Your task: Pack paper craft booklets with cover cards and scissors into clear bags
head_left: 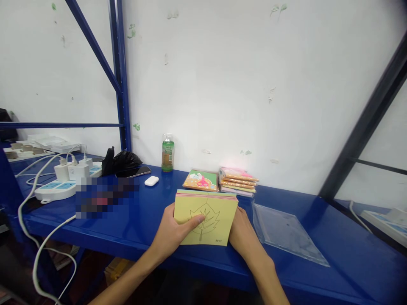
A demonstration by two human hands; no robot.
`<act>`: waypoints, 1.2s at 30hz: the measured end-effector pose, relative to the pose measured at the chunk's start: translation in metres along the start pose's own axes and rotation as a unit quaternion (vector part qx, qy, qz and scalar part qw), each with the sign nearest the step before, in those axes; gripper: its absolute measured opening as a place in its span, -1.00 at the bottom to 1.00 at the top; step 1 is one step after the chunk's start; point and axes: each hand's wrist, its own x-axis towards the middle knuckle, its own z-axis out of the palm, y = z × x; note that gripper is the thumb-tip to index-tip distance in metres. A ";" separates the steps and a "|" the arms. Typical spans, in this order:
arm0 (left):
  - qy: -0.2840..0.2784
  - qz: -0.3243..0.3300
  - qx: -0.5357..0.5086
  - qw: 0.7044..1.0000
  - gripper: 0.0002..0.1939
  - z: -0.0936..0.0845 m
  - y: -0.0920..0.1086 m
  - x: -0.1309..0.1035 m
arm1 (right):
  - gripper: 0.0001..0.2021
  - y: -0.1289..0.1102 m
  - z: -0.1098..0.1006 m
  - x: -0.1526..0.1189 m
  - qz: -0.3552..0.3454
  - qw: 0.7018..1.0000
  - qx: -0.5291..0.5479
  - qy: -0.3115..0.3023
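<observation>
A stack of coloured craft paper sheets (190,205) stands tilted up over the front of the blue table. Its yellow front sheet carries a printed leaf outline, and pink and green edges show along the top. My left hand (178,228) grips the stack from the left, thumb across the front and fingers hidden behind. On the right edge, my right hand (242,231) is closed against the stack, its fingertips out of sight behind the paper. To the right, a clear plastic sleeve (288,231) lies flat on the table.
Behind the stack are a craft booklet (201,181) and a pile of packets (238,182). A bottle (168,153), white earbud case (151,181), phone (133,171) and black bag (127,162) stand further left. A power strip (55,190) trails cables over the blue table (127,228).
</observation>
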 end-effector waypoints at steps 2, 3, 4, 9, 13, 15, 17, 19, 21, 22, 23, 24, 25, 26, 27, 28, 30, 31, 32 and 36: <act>-0.001 -0.002 0.001 1.000 -0.59 0.000 0.000 0.000 | -0.55 -0.001 0.000 0.000 0.002 1.000 -0.001 0.001; 0.000 -0.002 0.002 1.000 -0.58 -0.001 0.000 0.000 | -0.56 -0.001 0.000 0.000 0.002 1.000 -0.002 0.002; 0.001 -0.001 0.002 1.000 -0.58 -0.001 0.000 0.000 | -0.57 -0.001 -0.001 0.000 0.001 1.000 -0.003 0.003; 0.000 0.000 0.002 1.000 -0.58 -0.001 0.000 0.000 | -0.62 -0.004 -0.004 0.002 0.003 1.000 -0.016 0.016; -0.003 -0.006 0.000 1.000 -0.57 -0.001 0.000 0.000 | -0.63 -0.009 -0.010 0.004 0.070 0.994 -0.083 0.002; -0.002 -0.009 -0.001 1.000 -0.58 -0.001 0.000 -0.001 | -0.65 -0.010 -0.013 0.004 0.121 0.986 -0.114 -0.005; -0.005 -0.010 -0.002 1.000 -0.58 -0.001 0.000 -0.001 | -0.69 -0.008 -0.013 0.003 0.160 0.978 -0.130 -0.005; -0.008 -0.010 -0.004 1.000 -0.57 -0.001 0.000 -0.001 | -0.72 -0.007 -0.013 0.002 0.184 0.973 -0.140 -0.010; -0.008 -0.009 -0.007 1.000 -0.56 -0.001 0.000 0.000 | -0.73 -0.006 -0.013 0.002 0.190 0.971 -0.145 -0.017; -0.007 -0.009 -0.007 1.000 -0.56 -0.001 0.001 0.000 | -0.72 -0.006 -0.013 0.003 0.189 0.971 -0.146 -0.020; -0.006 -0.008 -0.007 1.000 -0.55 -0.001 0.001 0.000 | -0.70 -0.007 -0.012 0.003 0.188 0.971 -0.146 -0.023; -0.006 -0.007 -0.006 1.000 -0.55 -0.001 0.001 0.000 | -0.68 -0.008 -0.012 0.003 0.185 0.971 -0.146 -0.026; -0.007 -0.007 -0.005 1.000 -0.55 -0.001 0.001 0.000 | -0.67 -0.008 -0.011 0.003 0.182 0.972 -0.146 -0.028; -0.007 -0.007 -0.004 1.000 -0.55 -0.001 0.000 0.000 | -0.66 -0.009 -0.010 0.003 0.179 0.972 -0.147 -0.030; -0.008 -0.006 -0.003 1.000 -0.55 -0.001 0.000 0.000 | -0.64 -0.009 -0.008 0.002 0.175 0.973 -0.147 -0.032; -0.007 -0.006 -0.002 1.000 -0.56 -0.001 0.000 0.000 | -0.62 -0.009 -0.006 0.002 0.173 0.973 -0.147 -0.033; -0.006 -0.005 -0.001 1.000 -0.57 -0.001 -0.001 0.000 | -0.53 -0.008 -0.001 0.000 0.170 0.973 -0.149 -0.034; -0.007 -0.004 0.000 1.000 -0.58 -0.001 -0.001 0.000 | -0.49 -0.007 0.002 -0.001 0.169 0.974 -0.150 -0.034; -0.008 -0.003 -0.001 1.000 -0.58 -0.001 -0.001 0.000 | -0.46 -0.006 0.005 -0.002 0.167 0.974 -0.151 -0.034; -0.014 -0.001 -0.002 1.000 -0.60 -0.002 -0.001 0.000 | -0.42 0.001 0.015 -0.004 0.159 0.974 -0.157 -0.025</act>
